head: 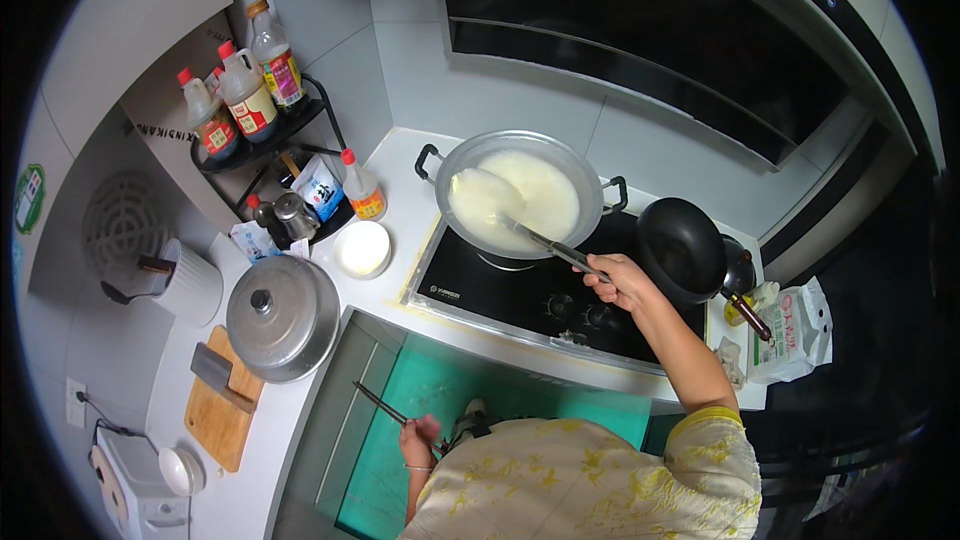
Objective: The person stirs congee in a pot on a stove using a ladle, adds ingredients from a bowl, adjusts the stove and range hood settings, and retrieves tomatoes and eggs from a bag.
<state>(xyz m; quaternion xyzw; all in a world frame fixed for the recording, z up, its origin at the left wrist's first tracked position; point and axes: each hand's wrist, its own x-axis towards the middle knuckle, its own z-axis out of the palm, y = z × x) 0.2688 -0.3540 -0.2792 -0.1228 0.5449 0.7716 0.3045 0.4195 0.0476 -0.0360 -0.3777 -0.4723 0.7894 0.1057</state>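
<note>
My right hand point(615, 281) grips the metal handle of a long ladle or spatula point(547, 242), whose head is sunk in the pale, creamy contents point(525, 195) of a large two-handled metal pot point(589, 165). The pot sits on the black gas hob point(480, 285). Low in front of my body, away from the counter, my left hand point(418, 444) holds a pair of dark chopsticks point(379, 401). Part of that hand is blurred.
Right of the pot stands a black frying pan point(681, 249). Left are a white bowl point(361, 249), a domed metal lid point(281, 319), a cleaver point(217, 375) on a wooden cutting board point(225, 420), and a rack of bottles point(247, 157). The range hood point(615, 67) hangs above.
</note>
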